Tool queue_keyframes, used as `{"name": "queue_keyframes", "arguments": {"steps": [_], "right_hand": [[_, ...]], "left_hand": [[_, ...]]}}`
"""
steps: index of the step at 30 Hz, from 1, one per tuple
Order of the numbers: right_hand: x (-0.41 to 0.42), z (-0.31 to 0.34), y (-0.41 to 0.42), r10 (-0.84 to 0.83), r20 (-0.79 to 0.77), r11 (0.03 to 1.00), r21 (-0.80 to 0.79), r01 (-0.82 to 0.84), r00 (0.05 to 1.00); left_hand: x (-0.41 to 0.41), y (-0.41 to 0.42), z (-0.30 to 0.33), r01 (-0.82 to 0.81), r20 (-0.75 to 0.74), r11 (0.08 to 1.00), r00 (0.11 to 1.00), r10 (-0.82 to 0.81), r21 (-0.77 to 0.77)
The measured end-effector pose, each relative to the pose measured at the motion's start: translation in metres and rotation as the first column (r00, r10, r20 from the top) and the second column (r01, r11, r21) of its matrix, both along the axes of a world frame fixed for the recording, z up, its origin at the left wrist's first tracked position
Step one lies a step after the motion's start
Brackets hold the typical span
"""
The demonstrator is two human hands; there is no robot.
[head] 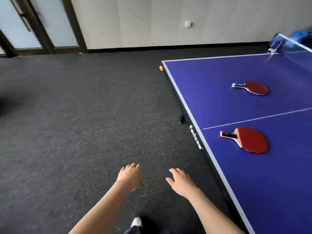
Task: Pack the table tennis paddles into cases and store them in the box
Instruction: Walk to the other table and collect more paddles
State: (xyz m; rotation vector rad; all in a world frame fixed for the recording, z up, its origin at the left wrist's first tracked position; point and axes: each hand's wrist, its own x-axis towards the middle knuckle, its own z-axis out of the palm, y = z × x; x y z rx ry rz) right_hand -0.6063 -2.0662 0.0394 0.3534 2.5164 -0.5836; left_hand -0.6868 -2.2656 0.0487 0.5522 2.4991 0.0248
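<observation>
Two red-rubbered table tennis paddles are seen lying flat on the blue table tennis table [219,102], one on each side of the white centre line: the nearer paddle [248,140] just this side of it, the farther paddle [253,88] well beyond, both with handles turned toward the table's left edge, where they can be reached from the carpet side. Nothing is held. The left hand [130,176] and the right hand [181,182] are stretched forward over the dark carpet, fingers loosely spread and empty, apparently readied for a reach rather than a grip. No cases and no box are shown, so packing is judged not yet begun. An orange ball [161,68] lies by the table's far corner.
</observation>
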Motion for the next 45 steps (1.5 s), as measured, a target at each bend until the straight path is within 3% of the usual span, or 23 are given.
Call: {"name": "queue_keyframes", "arguments": {"steps": [12, 22, 24, 26, 29, 33, 38, 43, 45], "right_hand": [[-0.074, -0.011, 0.074, -0.313, -0.068, 0.950, -0.010, 0.313, 0.947], [-0.144, -0.007, 0.189, -0.631, -0.187, 0.772, -0.061, 0.632, 0.753], [-0.149, -0.006, 0.207, -0.720, -0.227, 0.683, -0.065, 0.728, 0.656], [-0.149, -0.007, 0.220, -0.836, -0.264, 0.522, -0.112, 0.846, 0.481], [-0.150, -0.009, 0.234, -0.937, -0.319, 0.209, -0.192, 0.959, 0.141], [-0.163, -0.017, 0.246, -0.930, -0.254, -0.207, -0.238, 0.949, -0.267], [-0.197, -0.035, 0.260, -0.823, -0.220, -0.500, -0.159, 0.852, -0.524], [-0.229, -0.048, 0.272, -0.653, -0.260, -0.704, -0.139, 0.697, -0.711], [-0.233, -0.051, 0.277, -0.612, -0.260, -0.725, -0.190, 0.661, -0.747]], "left_hand": [[-0.118, 0.106, -0.017, 0.305, 0.078, 0.953, 0.950, -0.304, 0.000], [-0.223, 0.245, 0.000, 0.459, 0.036, 0.888, 0.888, -0.459, 0.011], [-0.236, 0.268, 0.005, 0.484, 0.026, 0.874, 0.874, -0.485, 0.031], [-0.248, 0.290, 0.007, 0.520, 0.015, 0.852, 0.853, -0.521, 0.066], [-0.267, 0.320, 0.005, 0.563, 0.019, 0.815, 0.821, -0.570, 0.134], [-0.303, 0.361, -0.002, 0.629, 0.012, 0.750, 0.765, -0.645, 0.205], [-0.365, 0.410, -0.013, 0.722, 0.015, 0.646, 0.664, -0.748, 0.245], [-0.435, 0.447, -0.026, 0.815, 0.019, 0.548, 0.555, -0.832, 0.191], [-0.458, 0.464, -0.032, 0.843, 0.009, 0.510, 0.516, -0.856, 0.167]]}}
